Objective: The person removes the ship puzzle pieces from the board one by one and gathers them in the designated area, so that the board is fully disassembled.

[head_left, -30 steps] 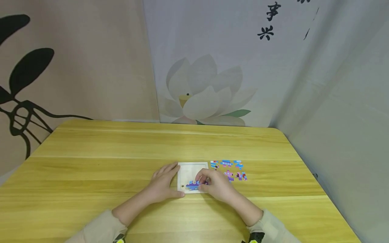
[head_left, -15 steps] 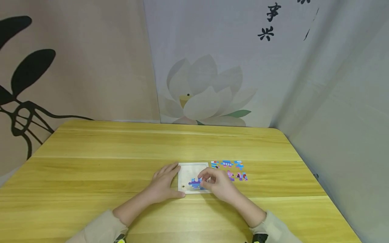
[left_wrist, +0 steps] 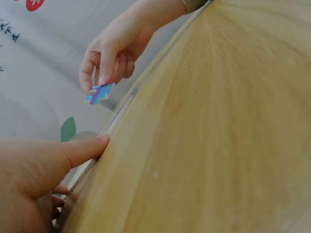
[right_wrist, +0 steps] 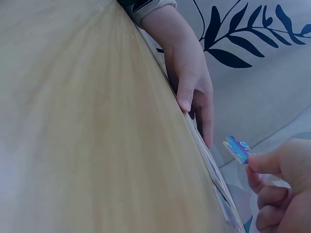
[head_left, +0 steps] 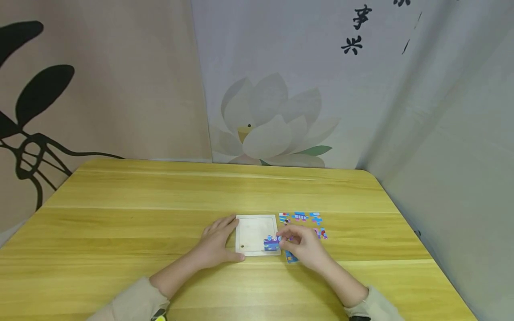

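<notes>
A blue and purple jigsaw piece (head_left: 271, 243) is pinched between the thumb and index finger of my right hand (head_left: 305, 247). In the left wrist view this piece (left_wrist: 100, 93) hangs from the fingertips, raised off the surface. In the head view it appears over the lower right corner of a pale wooden puzzle tray (head_left: 253, 228). My left hand (head_left: 217, 240) rests against the tray's left side, fingers extended near the upper corner and thumb at the lower one. The right wrist view shows the left hand's thumb (right_wrist: 185, 97) straight along the edge.
Several colourful loose jigsaw pieces (head_left: 300, 216) lie right of the tray, some partly behind the right hand. Another blue piece (head_left: 290, 257) lies below that hand. The wooden table (head_left: 160, 187) reaches back to a printed curtain (head_left: 281, 44).
My right hand has moved right with the pinched piece, from over the tray's lower middle to its right edge. A blue piece below the hand has come into view. My left hand stays put.
</notes>
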Demonstrator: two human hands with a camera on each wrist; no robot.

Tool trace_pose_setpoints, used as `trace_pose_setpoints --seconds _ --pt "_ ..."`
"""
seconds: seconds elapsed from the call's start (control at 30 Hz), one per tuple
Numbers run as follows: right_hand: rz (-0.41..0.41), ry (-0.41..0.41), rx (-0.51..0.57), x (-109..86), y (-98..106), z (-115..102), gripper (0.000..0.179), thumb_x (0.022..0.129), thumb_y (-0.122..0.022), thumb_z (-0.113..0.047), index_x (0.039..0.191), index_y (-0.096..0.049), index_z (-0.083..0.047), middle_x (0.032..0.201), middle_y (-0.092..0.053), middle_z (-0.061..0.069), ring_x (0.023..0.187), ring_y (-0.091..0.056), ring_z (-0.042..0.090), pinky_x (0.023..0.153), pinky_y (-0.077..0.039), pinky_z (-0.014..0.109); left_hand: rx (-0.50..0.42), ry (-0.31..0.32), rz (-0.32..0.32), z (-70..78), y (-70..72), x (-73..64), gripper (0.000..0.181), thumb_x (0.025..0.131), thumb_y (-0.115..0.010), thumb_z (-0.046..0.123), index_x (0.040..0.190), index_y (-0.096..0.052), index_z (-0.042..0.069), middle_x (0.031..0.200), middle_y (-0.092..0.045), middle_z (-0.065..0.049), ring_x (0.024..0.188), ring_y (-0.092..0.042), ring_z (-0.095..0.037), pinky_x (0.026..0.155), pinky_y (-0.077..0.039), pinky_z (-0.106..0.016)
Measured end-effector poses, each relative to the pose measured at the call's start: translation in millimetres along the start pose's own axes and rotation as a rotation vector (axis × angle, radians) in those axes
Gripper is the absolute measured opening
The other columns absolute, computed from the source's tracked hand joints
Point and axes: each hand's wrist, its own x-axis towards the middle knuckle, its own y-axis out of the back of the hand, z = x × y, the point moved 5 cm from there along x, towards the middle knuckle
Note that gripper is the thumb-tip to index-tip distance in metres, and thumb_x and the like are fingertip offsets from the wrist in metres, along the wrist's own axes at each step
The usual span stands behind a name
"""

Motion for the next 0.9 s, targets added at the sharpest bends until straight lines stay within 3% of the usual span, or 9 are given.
trace_pose_setpoints --seconds 0.13,0.27,0.53,0.77,0.9 --pt "0.018 0.002 -0.016 -5.5 7.7 -8.1 0.017 0.083 -0.067 0.008 0.099 -0.068 0.004 0.084 -0.065 0.01 0.051 -0.039 0.002 0.047 -0.033 0.016 0.001 0.002 0.001 -0.3 0.1 -0.2 0.098 0.07 -0.083 0.042 0.145 -0.037 -0.001 0.153 -0.026 -0.018 0.138 -0.019 -0.042 0.107 -0.01 -0.064" --pt "0.029 -0.012 -0.022 -7.8 14.6 2.6 0.017 0.084 -0.068 0.005 0.1 -0.069 0.001 0.084 -0.065 0.007 0.048 -0.034 0.001 0.046 -0.03 0.016 0.006 0.002 0.002 -1.0 -0.5 0.4 0.098 0.07 -0.082 0.043 0.145 -0.037 -0.001 0.153 -0.026 -0.018 0.138 -0.019 -0.042 0.107 -0.01 -0.063" --pt "0.053 -0.028 -0.002 -15.5 27.4 22.9 0.018 0.083 -0.071 -0.004 0.101 -0.07 -0.003 0.088 -0.066 0.005 0.062 -0.048 0.009 0.053 -0.039 0.019 0.003 -0.002 0.001 -0.6 -0.5 0.3 0.098 0.07 -0.083 0.043 0.145 -0.036 0.0 0.153 -0.026 -0.018 0.138 -0.019 -0.042 0.107 -0.01 -0.063" --pt "0.073 -0.058 -0.033 -20.8 36.8 28.3 0.019 0.083 -0.071 -0.003 0.101 -0.07 -0.004 0.085 -0.065 0.005 0.06 -0.048 0.011 0.052 -0.041 0.021 0.001 0.001 0.001 -0.4 0.0 0.1 0.098 0.07 -0.083 0.042 0.145 -0.037 0.0 0.153 -0.026 -0.018 0.138 -0.019 -0.042 0.107 -0.01 -0.064" --pt "0.085 -0.063 -0.038 -23.3 41.8 31.8 0.018 0.083 -0.071 -0.003 0.101 -0.07 -0.004 0.086 -0.066 0.004 0.068 -0.053 0.013 0.057 -0.045 0.022 0.006 0.001 0.001 -0.6 0.0 0.1 0.098 0.07 -0.083 0.043 0.145 -0.037 0.0 0.153 -0.026 -0.017 0.138 -0.019 -0.042 0.107 -0.01 -0.063"
